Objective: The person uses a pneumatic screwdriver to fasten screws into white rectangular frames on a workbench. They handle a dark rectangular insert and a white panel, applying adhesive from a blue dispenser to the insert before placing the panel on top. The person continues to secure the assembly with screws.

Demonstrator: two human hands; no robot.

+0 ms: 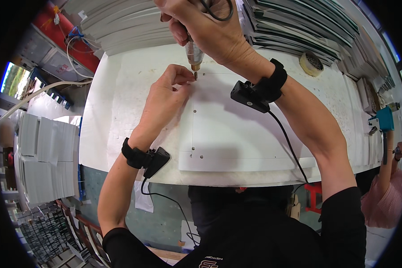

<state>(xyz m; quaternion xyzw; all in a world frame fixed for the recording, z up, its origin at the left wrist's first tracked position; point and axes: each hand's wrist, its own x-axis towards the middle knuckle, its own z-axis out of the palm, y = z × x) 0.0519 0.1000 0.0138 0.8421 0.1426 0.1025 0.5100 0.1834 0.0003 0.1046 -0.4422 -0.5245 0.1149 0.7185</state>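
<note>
My right hand (210,29) is wrapped round an electric screwdriver (194,53) that points down, with its bit at the upper left corner of a white panel (241,134). Right beside the bit tip, the fingers of my left hand (169,87) are pinched together. Whatever small thing they hold is too hidden to make out. Along the panel's left edge sit small screws, one midway down (194,111) and others near the lower left corner (201,157). Each wrist wears a black strap with a small black cabled device.
The panel lies on a white worktable (129,102). Stacks of pale boards (134,22) and dark-edged boards (295,27) stand along its far side. A round tub of small screws (311,64) is at the far right. Another person (386,192) is beyond the right edge, near a teal tool (384,118).
</note>
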